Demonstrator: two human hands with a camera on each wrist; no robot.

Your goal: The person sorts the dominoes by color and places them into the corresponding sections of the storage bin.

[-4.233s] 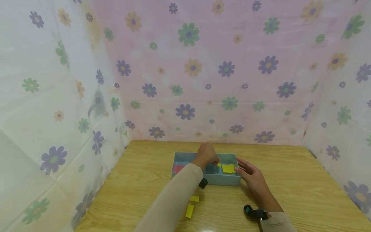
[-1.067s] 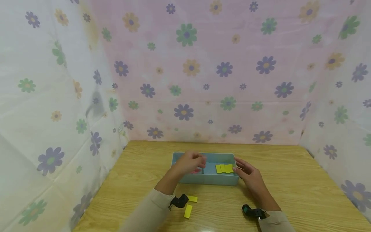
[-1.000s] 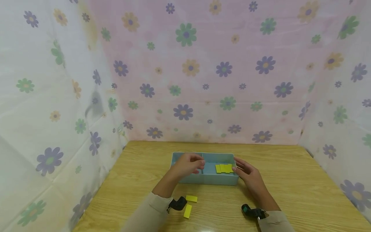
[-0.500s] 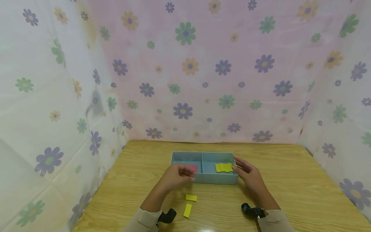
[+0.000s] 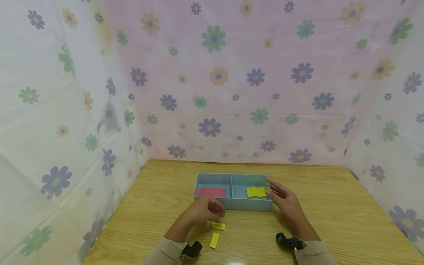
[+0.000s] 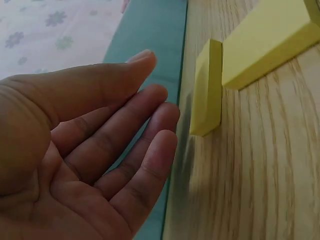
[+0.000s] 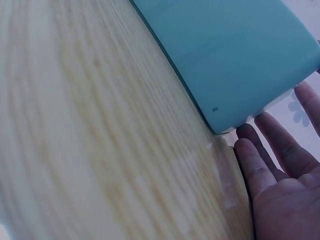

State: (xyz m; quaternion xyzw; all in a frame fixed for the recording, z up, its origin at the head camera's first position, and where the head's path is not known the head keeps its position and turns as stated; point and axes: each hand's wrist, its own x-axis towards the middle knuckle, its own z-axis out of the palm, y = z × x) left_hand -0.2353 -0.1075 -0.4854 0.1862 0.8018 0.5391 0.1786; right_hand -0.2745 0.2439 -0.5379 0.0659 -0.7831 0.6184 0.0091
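My left hand (image 5: 203, 211) hovers just in front of the light blue two-compartment box (image 5: 246, 205), near a flat yellow block (image 5: 219, 226) on the table. Its palm holds nothing in the left wrist view, where the fingertips (image 6: 162, 145) stand loosely bent beside the block. A second yellow block (image 5: 214, 240) lies closer to me. Several pink blocks (image 5: 211, 192) lie flat in the box's left compartment, and several yellow blocks (image 5: 255, 192) overlap in the right one. At the box's right end, my right hand (image 5: 289, 200) rests its fairly straight fingers (image 7: 255, 165) against the wall.
A wooden table (image 5: 165, 176) carries the box. Flower-patterned cloth (image 5: 232, 110) hangs behind it and on both sides. A divider (image 5: 232, 186) splits the box in two. Black wrist devices (image 5: 193, 249) are worn on both arms.
From over the right compartment, my left hand has drawn back left and toward me, down to the loose yellow blocks. A yellow block it held now lies in the box. My right hand stays put.
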